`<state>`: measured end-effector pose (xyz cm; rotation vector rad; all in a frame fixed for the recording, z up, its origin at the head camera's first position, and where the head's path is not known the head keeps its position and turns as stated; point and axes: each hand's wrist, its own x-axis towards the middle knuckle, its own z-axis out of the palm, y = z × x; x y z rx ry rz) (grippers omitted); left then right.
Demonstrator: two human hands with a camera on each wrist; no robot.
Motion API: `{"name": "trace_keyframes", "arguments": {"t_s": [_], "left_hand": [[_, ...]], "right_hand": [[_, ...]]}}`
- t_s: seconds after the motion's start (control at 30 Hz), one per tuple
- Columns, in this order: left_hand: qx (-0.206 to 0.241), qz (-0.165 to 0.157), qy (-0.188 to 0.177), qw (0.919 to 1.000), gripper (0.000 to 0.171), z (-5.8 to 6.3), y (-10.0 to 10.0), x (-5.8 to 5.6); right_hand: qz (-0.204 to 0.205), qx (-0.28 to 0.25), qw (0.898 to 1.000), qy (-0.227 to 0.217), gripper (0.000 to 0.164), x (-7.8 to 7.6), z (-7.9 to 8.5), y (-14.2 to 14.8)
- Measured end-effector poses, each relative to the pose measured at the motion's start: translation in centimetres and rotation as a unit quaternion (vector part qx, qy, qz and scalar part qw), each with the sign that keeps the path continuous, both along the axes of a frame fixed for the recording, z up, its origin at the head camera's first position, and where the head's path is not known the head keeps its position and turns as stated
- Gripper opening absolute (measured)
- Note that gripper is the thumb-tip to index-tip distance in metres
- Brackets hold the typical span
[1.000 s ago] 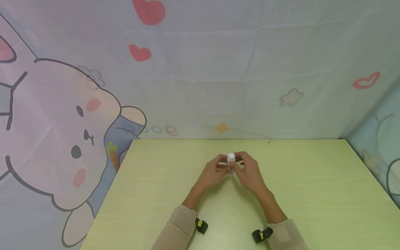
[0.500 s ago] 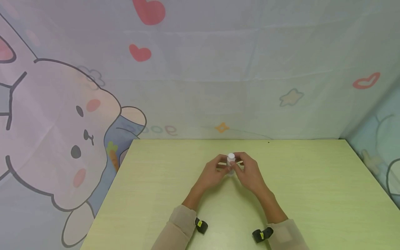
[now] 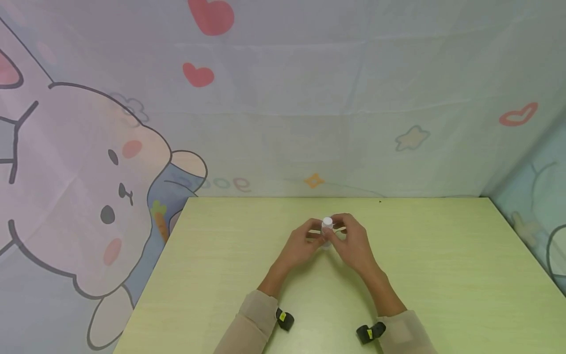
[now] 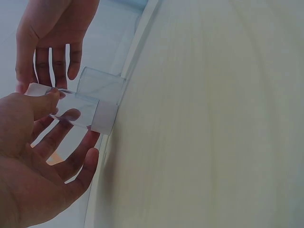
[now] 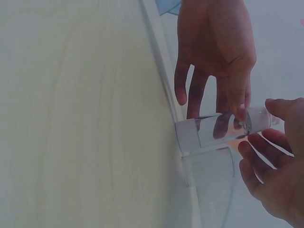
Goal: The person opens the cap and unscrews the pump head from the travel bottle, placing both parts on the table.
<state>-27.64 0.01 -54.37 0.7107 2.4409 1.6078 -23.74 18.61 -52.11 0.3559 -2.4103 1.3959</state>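
Observation:
A small clear bottle (image 3: 327, 223) with a white cap and a whitish band at its base stands upright between both hands. Thumb and fingers of my left hand (image 3: 301, 244) grip its body; the right wrist view shows that thumb (image 5: 239, 107) on the clear wall. My right hand (image 3: 354, 244) pinches the bottle's upper end, with its thumb (image 5: 279, 107) just under the cap. Right beside the bottle in the left wrist view is a clear cup-like container (image 4: 101, 85). The fingers partly cover the bottle.
Both hands are over a pale wooden table (image 3: 221, 255), whose far edge lies beyond them. A printed curtain (image 3: 283, 98) hangs behind it. Black wrist cameras (image 3: 371, 333) sit at the sleeve cuffs. A dark cable (image 3: 550, 255) curves at the far right.
The right hand's knuckles rise slightly and its fingers shift a little at the top of the bottle. The left hand and the bottle stay in place.

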Motion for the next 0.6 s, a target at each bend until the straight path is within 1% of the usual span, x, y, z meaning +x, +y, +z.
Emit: {"name": "trace_keyframes", "arguments": {"t_s": [0.1,0.27,0.43,0.6], "left_hand": [[0.000,0.000,-0.002,1.0000,0.033,0.02,0.02,0.06],[0.000,0.001,-0.001,1.0000,0.032,0.02,0.04,0.09],[0.001,0.001,-0.001,1.0000,0.032,-0.05,0.01,0.07],[0.003,-0.001,-0.003,1.0000,0.033,-0.01,-0.03,0.08]], "right_hand": [[-0.010,-0.008,1.000,0.005,0.031,-0.03,-0.14,-0.11],[-0.015,-0.006,1.000,0.007,0.028,-0.05,-0.18,-0.32],[-0.012,-0.001,1.000,0.008,0.028,0.09,0.06,-0.37],[0.000,0.004,1.000,0.007,0.029,0.07,0.07,-0.29]]}}
